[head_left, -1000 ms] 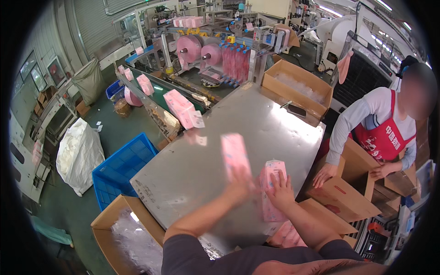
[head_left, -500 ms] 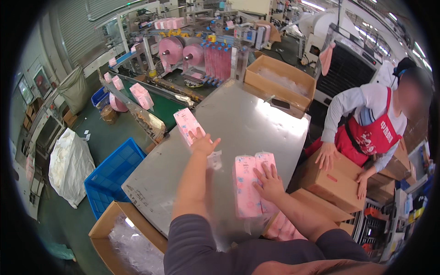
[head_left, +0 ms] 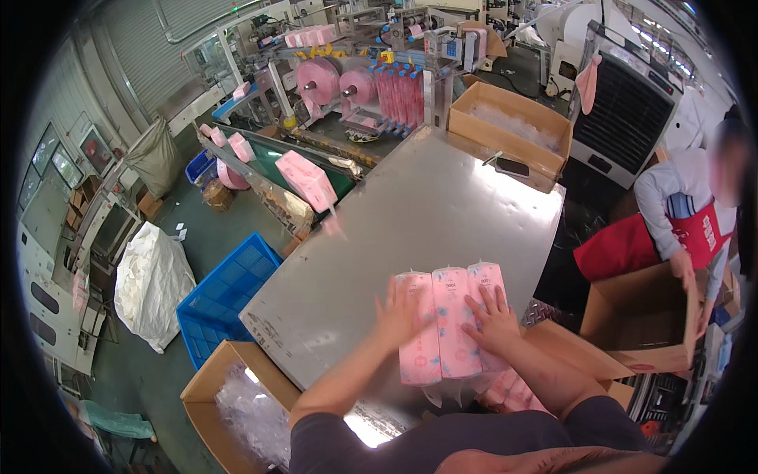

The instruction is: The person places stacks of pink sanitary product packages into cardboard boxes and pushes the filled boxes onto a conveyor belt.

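Note:
Three pink, patterned soft packs in clear film, probably tissues, lie side by side at the near edge of a metal table (head_left: 379,213). On the left pack (head_left: 420,359) rests my left hand (head_left: 401,320), slightly blurred, its fingers apart. The middle pack (head_left: 456,316) lies snug between the other two. My right hand (head_left: 493,322) is spread flat over the right pack (head_left: 485,276), partly covering it. Neither hand is wrapped around a pack.
Another pink pack (head_left: 306,180) sits at the end of a green conveyor (head_left: 264,167). A blue crate (head_left: 221,296) and a carton of clear film (head_left: 207,426) stand left. Far right, a person in a red apron (head_left: 624,246) handles an open carton (head_left: 632,312).
My left hand has come back from the table's far-left edge, bringing a pack beside the other two. Another pack has advanced along the conveyor. The co-worker's carton has tipped, showing its open inside.

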A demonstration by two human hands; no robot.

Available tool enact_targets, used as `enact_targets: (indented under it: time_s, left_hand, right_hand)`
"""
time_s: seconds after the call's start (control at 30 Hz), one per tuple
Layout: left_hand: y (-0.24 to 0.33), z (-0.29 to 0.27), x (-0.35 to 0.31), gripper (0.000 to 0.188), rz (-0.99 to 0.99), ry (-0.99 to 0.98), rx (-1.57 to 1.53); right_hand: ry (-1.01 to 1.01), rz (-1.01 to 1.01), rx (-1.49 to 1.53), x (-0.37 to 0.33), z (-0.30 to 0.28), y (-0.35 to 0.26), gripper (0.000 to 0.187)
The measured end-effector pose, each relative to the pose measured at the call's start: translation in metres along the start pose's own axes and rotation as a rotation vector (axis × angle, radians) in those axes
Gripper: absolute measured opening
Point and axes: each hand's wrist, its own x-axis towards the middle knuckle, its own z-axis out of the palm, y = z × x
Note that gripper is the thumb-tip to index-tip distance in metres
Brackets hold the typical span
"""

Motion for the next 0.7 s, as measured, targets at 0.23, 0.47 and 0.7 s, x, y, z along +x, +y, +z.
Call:
enact_targets:
  time_s: [0.23,0.47,0.7]
  left_hand:
    - [-0.054,-0.074,0.190,0.077,-0.405,0.282,0.000]
    - [-0.154,0.007,0.186,0.062,-0.120,0.143,0.285]
    - [-0.068,0.025,-0.077,0.045,0.258,0.029,0.026]
  right_hand:
    - [0.054,-0.024,0.034,0.000,0.003,0.005,0.068]
    - [0.131,-0.063,0.065,0.003,0.008,0.008,0.066]
    - [0.103,-0.055,0.081,0.005,0.011,0.017,0.067]
